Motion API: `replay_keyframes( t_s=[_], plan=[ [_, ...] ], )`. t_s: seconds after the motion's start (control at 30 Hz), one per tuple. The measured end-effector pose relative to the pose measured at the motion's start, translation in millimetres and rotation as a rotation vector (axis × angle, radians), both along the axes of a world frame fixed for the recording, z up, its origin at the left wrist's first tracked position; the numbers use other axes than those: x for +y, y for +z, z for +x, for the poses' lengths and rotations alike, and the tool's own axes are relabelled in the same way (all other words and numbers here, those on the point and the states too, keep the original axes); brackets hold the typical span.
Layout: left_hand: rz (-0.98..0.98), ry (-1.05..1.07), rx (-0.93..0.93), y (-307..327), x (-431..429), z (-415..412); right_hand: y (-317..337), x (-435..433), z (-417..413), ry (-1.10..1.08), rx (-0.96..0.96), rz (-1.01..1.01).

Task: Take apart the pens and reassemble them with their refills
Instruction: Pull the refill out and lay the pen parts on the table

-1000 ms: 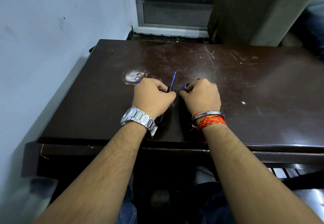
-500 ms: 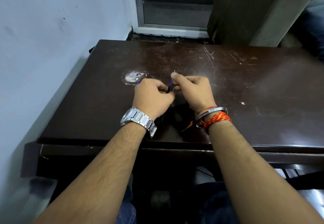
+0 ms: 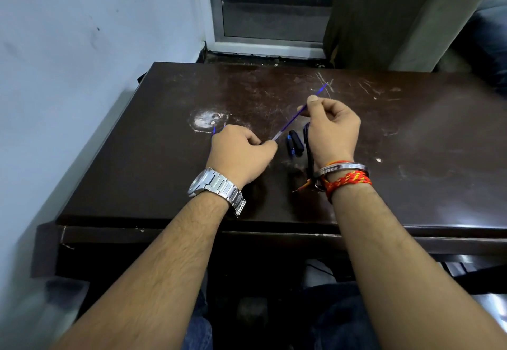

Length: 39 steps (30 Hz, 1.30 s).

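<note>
On the one dark table (image 3: pixel 411 144), the left hand (image 3: pixel 241 152) curled around mostly hidden pen parts (image 3: pixel 214 130), and the right hand (image 3: pixel 333 130) pinched the one blue refill (image 3: pixel 290 122), slanting from the left hand toward the far right. Tugged crooked, that refill could have bent; a nudge could have scattered the two short pen pieces (image 3: pixel 295 144) between the hands.

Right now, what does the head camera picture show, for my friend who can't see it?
The right hand pinches a thin blue refill, slanting toward the curled left hand, which grips thin blue pieces. Short dark pen parts lie between the hands on a scratched dark table.
</note>
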<state>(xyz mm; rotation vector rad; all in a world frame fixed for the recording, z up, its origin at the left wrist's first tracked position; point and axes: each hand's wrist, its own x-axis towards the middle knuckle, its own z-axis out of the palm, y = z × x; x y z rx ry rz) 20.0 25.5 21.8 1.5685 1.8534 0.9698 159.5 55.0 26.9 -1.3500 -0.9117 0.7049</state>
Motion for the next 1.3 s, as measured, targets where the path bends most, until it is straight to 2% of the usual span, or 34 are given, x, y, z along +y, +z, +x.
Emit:
replay_keyframes(
  t_s=[0.13,0.23,0.4,0.57,0.67,0.8,0.93,1.3],
  plan=[
    [0.101,0.106,-0.069,1.8,1.9,0.2,-0.2,0.8,1.0,0.015,-0.053,-0.045],
    [0.098,0.011,-0.153,0.2,1.4,5.2,-1.5,-2.8,-3.8,0.123,-0.129,-0.080],
    [0.084,-0.067,-0.129,-5.5,4.3,5.7,1.1,-4.9,-7.2,0.182,-0.114,-0.142],
    [0.112,-0.054,-0.077,-6.8,4.4,6.8,4.1,-12.6,-3.9,0.361,-0.136,-0.221],
    [0.085,-0.070,-0.095,-5.5,2.7,7.6,7.5,-11.3,1.4,0.272,-0.152,-0.254],
    [0.042,-0.008,-0.119,-6.4,2.6,7.3,6.0,-8.5,20.6,0.085,-0.472,-0.324],
    [0.013,0.033,-0.096,-5.6,3.1,6.4,1.5,-7.6,25.2,0.087,-0.648,-0.469],
    [0.006,0.027,-0.087,-3.7,2.0,6.3,-2.6,-2.8,27.5,0.049,-0.728,-0.488]
  ],
)
